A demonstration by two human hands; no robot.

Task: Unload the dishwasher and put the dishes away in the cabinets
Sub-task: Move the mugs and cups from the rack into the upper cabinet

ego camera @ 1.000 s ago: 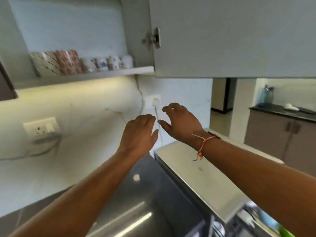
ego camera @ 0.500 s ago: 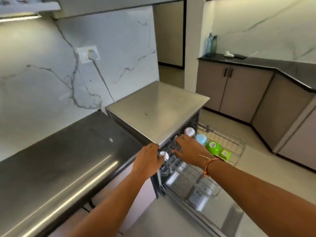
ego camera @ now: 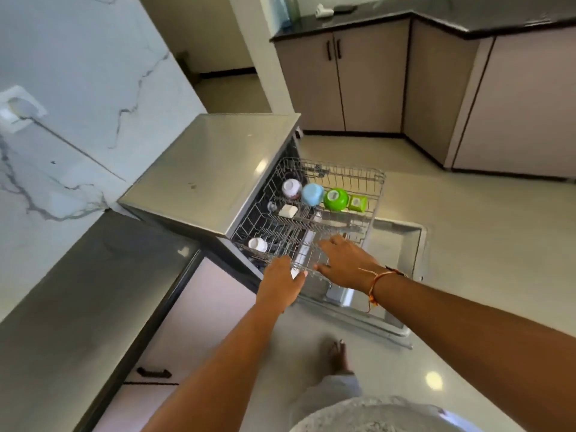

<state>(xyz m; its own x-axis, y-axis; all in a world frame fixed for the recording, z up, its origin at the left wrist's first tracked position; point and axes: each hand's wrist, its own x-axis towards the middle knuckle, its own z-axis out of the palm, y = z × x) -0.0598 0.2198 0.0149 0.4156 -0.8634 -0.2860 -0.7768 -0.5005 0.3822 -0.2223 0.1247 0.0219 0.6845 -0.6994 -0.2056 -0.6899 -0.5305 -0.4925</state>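
The dishwasher (ego camera: 215, 169) stands open with its upper wire rack (ego camera: 352, 179) pulled out. Upside down in the rack sit a white patterned cup (ego camera: 291, 188), a blue cup (ego camera: 312, 194), a green bowl (ego camera: 335, 199), a small green square cup (ego camera: 357, 203), a white square dish (ego camera: 288, 211) and, nearer me, a white cup (ego camera: 257, 244). My left hand (ego camera: 280, 283) is at the rack's near rim, thumb touching the wire, fingers hidden behind the hand. My right hand (ego camera: 346, 260) lies on the near rim with its fingers spread over the wires.
The dishwasher door (ego camera: 402, 275) lies folded down over the floor below the rack. A dark countertop (ego camera: 78, 291) runs along the marble wall on the left, with a drawer handle (ego camera: 154, 373) beneath. Base cabinets (ego camera: 374, 79) line the far right. My bare foot (ego camera: 338, 357) stands beside the door.
My view dropped from the open wall cabinet with cups down to the dishwasher. Both hands came down from the shelf and now rest at the rack's near rim.
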